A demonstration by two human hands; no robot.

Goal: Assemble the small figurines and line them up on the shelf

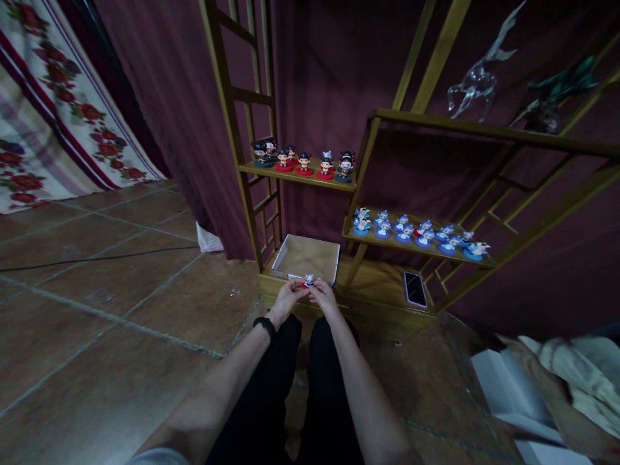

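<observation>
Between the fingertips of both my hands is a small figurine [309, 281] with a pale head and a bit of red at its base. My left hand [289, 296], with a dark band on the wrist, pinches it from the left. From the other side my right hand [323, 296] pinches it too. Just beyond my fingers an open white-rimmed box [310, 257] with a plain brown inside rests on the low wooden ledge. On the upper left shelf [300, 177] stand several black-and-red figurines [304, 163], one with a pale head behind.
Several blue and white figurines [404, 232] line the middle right shelf [411, 244]. A phone [415, 289] lies on the ledge. Higher up stand a clear glass figure [475, 84] and a dark green sculpture [557, 90]. At lower right are white boxes [513, 387] and part of another person.
</observation>
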